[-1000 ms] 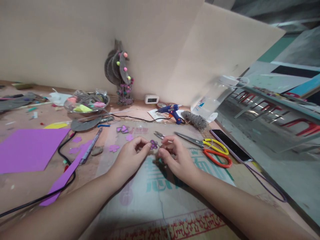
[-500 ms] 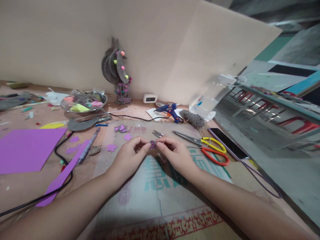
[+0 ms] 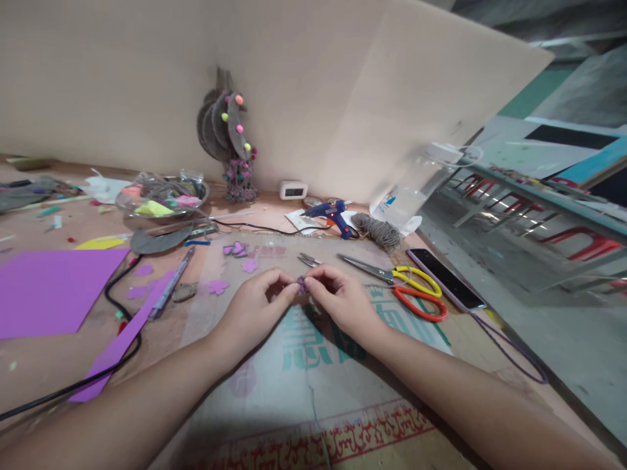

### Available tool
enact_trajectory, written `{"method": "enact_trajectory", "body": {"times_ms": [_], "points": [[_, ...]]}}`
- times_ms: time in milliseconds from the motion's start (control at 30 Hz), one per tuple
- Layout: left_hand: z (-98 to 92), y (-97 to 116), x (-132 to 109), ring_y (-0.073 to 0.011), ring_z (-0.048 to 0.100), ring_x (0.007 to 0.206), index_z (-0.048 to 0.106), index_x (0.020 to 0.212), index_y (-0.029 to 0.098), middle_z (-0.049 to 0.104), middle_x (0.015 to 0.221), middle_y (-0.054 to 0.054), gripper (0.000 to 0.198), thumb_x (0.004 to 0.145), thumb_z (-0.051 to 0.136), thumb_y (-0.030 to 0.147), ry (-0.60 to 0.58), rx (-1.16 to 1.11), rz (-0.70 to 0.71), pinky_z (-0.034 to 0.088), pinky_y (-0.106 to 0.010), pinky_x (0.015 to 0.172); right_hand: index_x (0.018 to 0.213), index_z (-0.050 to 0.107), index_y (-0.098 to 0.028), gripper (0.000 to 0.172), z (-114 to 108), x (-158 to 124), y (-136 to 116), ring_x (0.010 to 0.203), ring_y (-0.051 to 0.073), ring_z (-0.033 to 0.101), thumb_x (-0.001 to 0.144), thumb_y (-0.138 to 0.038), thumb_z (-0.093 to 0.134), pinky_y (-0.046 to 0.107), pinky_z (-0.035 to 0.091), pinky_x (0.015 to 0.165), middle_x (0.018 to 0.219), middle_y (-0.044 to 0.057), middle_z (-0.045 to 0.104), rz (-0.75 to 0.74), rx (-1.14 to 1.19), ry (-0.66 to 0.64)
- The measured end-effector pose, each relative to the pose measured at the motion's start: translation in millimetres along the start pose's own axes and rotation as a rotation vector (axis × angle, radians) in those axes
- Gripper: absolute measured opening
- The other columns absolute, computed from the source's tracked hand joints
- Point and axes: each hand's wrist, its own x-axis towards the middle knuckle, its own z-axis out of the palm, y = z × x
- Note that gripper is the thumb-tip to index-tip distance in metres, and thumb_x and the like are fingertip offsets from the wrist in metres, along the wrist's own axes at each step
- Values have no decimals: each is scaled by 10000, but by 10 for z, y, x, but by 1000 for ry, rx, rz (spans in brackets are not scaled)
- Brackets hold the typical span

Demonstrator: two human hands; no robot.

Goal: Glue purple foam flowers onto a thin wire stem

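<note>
Between the fingertips of both hands is a small purple flower (image 3: 300,284) with some grey on it, mostly covered by the fingers. My left hand (image 3: 260,301) pinches it from the left, thumb and forefinger closed. From the right, my right hand (image 3: 339,299) grips it in the same way. Just beyond the hands lie small-bladed snips (image 3: 309,260), partly hidden. Purple foam flower cutouts (image 3: 218,287) rest on the printed plastic sheet (image 3: 264,398) left of the hands. Scissors with yellow and red handles (image 3: 416,294) lie to the right.
At the back are a blue glue gun (image 3: 329,213), a grey yarn bundle (image 3: 376,231), a clock (image 3: 293,190) and a water bottle (image 3: 416,179). A phone (image 3: 445,279) lies right. Purple foam sheet (image 3: 59,294), a pen (image 3: 172,284) and a black cable (image 3: 110,287) lie left.
Both hands stay in nearly the same place, still pinching the small flower, which is slightly more covered by the fingers now. The camera view has shifted a little.
</note>
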Motion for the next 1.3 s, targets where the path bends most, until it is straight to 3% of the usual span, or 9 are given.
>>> {"method": "enact_trajectory", "body": {"times_ms": [200,333,533,667,800,900,1000,1133,1300], "points": [[10,-68,36,-165,593,702,624,798,181,657,753,-13,194,835,534,349,7,-106,-55,437,-268,642,789,656,-183,265,-30,-5,-20,697,154,570,890,-348,475,259,436,635,732,20,629,-61,18,0],[16,-93,48,-168,606,721,615,816,179,653,763,-15,203,843,530,361,-8,-167,-78,446,-275,660,923,621,-178,340,-43,11,16,567,123,498,916,-450,417,238,392,513,690,5,563,16,191,0],[6,-96,62,-139,580,637,610,779,174,620,676,10,208,829,557,368,40,-194,-111,416,-242,602,1058,498,-218,313,-98,104,107,481,88,389,905,-482,430,226,324,442,767,-12,530,-35,381,202],[10,-136,87,-121,546,565,589,780,172,564,594,39,236,821,561,402,62,-270,-130,403,-230,569,847,491,-219,264,-316,203,111,489,90,398,886,-480,481,222,321,450,702,-26,488,-103,376,382],[23,-166,107,-108,516,515,556,780,171,549,569,46,253,810,565,422,82,-370,-161,390,-219,534,673,461,-204,356,-629,311,136,474,99,375,895,-482,470,237,305,474,543,-44,413,-173,206,455],[26,-159,106,-108,509,518,550,765,171,544,565,44,255,807,563,422,88,-361,-159,386,-219,532,620,466,-197,400,-711,358,212,470,105,387,910,-472,430,248,317,492,500,-40,423,-125,27,369],[22,-149,101,-118,514,537,558,743,173,544,570,41,251,798,569,418,86,-319,-135,385,-226,544,725,553,-180,263,-615,355,306,551,126,489,879,-381,482,257,379,559,605,-13,552,-110,-103,226],[28,-165,102,-120,513,538,559,755,176,538,571,44,247,794,579,419,77,-321,-122,380,-230,548,803,599,-173,118,-456,292,336,698,156,571,835,-266,534,285,417,676,748,14,636,-171,-261,140],[38,-186,84,-121,511,565,576,817,170,545,599,36,241,824,554,409,48,-275,-99,385,-234,560,763,621,-170,294,-379,168,191,732,168,587,916,-331,428,301,435,707,738,33,641,-213,-272,74]]}}
